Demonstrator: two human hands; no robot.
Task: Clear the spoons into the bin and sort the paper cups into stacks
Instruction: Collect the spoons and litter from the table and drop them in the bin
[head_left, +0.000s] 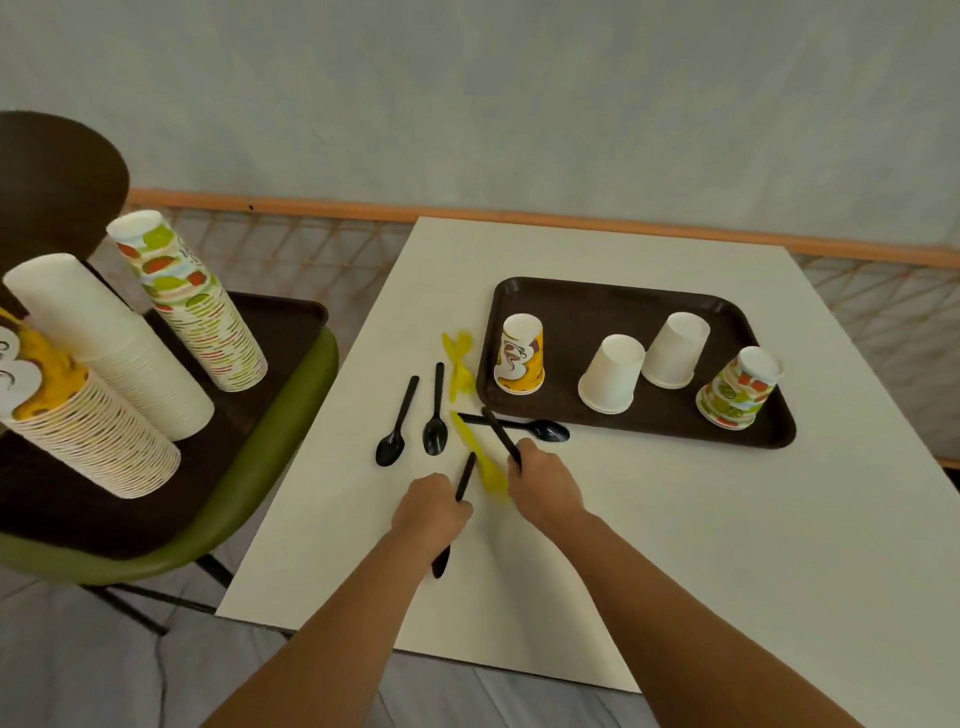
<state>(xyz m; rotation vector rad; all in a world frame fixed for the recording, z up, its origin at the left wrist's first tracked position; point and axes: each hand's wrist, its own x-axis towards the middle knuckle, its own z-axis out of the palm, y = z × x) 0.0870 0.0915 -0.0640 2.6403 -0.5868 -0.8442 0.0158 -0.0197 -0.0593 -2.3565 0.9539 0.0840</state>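
Left hand (431, 506) gripping black spoon (464, 478); right hand (543, 480) gripping second black spoon (500, 434) near tray (597, 304) edge; bare table (727, 545) stretching right.

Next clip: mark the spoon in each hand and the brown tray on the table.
Left spoon (465, 475): head view, black handle above the left hand (431, 512).
Right spoon (502, 437): head view, black handle beyond the right hand (545, 488).
Brown tray (613, 312): head view, bare floor near far rim.
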